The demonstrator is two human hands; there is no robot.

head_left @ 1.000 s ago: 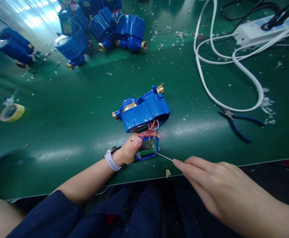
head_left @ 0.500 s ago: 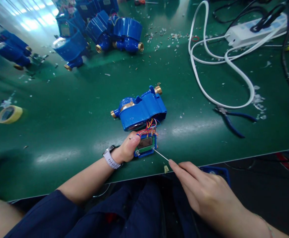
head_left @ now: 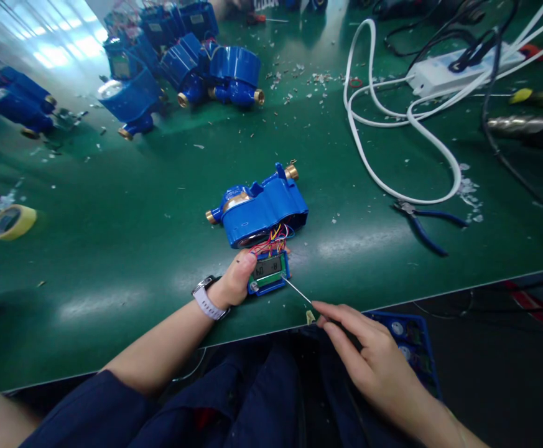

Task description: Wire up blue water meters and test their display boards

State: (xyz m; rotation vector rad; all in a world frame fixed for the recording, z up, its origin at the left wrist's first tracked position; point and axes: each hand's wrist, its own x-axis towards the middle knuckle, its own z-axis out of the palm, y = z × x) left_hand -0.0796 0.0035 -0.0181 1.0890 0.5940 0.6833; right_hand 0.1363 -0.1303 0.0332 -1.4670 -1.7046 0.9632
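Note:
A blue water meter (head_left: 259, 208) with brass ends lies on the green table (head_left: 126, 249) near its front edge. Coloured wires (head_left: 271, 239) run from it to a small circuit board with a display (head_left: 268, 271). My left hand (head_left: 234, 280), with a watch on the wrist, is closed on that board and holds it against the table. My right hand (head_left: 369, 358) pinches a thin metal tool (head_left: 297, 290) whose tip touches the board's right side.
Several more blue meters (head_left: 182, 62) stand at the back left. A roll of yellow tape (head_left: 10, 222) lies far left. Blue-handled pliers (head_left: 423, 224), a looped white cable (head_left: 392, 118) and a power strip (head_left: 443, 74) lie at the right. A blue bin (head_left: 411, 342) sits below the table edge.
My right hand has drawn back and down towards me while the tool tip stays at the board. The view has tilted, bringing the blue bin into sight. The left hand has kept hold of the board.

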